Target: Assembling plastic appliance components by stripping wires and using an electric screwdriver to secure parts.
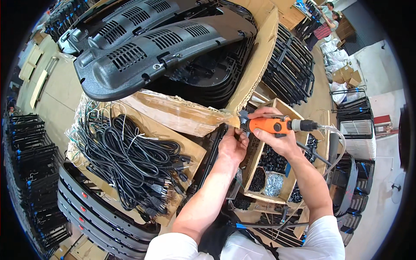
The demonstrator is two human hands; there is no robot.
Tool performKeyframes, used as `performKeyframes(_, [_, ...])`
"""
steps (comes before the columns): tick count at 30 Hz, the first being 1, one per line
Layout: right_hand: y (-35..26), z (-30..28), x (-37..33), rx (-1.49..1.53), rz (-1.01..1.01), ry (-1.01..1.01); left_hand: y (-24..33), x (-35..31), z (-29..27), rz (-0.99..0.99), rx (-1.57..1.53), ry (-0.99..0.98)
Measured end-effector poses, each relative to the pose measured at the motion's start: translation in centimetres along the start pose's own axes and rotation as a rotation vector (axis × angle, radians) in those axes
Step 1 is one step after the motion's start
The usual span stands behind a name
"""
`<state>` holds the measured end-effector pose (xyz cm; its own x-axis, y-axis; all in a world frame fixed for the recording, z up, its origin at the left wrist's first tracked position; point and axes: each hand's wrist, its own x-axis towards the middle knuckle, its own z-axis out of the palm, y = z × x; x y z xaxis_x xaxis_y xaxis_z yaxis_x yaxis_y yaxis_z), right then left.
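My right hand is wrapped around an orange air screwdriver, which lies level with its black hose fitting to the right and its front end pointing left. Close to that front end, my left hand has its fingers curled upward and closed. What they grip, if anything, is hidden beneath the corner of a cardboard box. Black vented plastic covers are stacked in this box. Below my right hand is a wooden parts tray with black fittings, dark screws and silver screws in separate compartments.
Bundled black power cords lie on cardboard at the left. Grey curved panels are stacked at lower left. Black metal frames stand beyond the box. A clear air hose loops down at the right. People stand far off at upper right.
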<state>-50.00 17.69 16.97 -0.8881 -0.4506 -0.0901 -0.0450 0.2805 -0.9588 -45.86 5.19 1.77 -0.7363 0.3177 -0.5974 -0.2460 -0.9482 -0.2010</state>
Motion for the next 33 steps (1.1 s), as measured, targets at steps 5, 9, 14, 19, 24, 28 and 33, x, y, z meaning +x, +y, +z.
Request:
performKeyframes(5, [1.9,2.6,2.1,-0.043,0.038,0.026,-0.1,-0.6,0.8,0.050,-0.031,0.031])
performKeyframes(9, [1.3,3.3,2.9,-0.181,0.089,0.035,-1.9,-3.4,-1.4,0.058,0.134,0.032])
performKeyframes(14, [2.4,3.2,3.0,-0.009,0.022,0.030,-4.8,-7.3,-3.7,-0.080,0.180,0.137])
performKeyframes(19, [1.5,3.3,3.1,-0.078,0.004,0.047,-6.7,-10.2,-6.0,-0.093,0.306,0.136])
performKeyframes(24, [1.9,3.4,2.8,-0.129,-0.050,0.077,-7.3,-11.8,-7.4,-0.150,0.495,0.135])
performKeyframes(28, [3.9,3.6,2.9,-0.187,-0.133,0.043,-7.6,-14.1,-8.3,-0.109,0.622,0.117])
performKeyframes(33, [4.7,4.6,3.1,-0.224,-0.052,0.144,-7.9,-16.1,-9.9,-0.059,0.699,0.096])
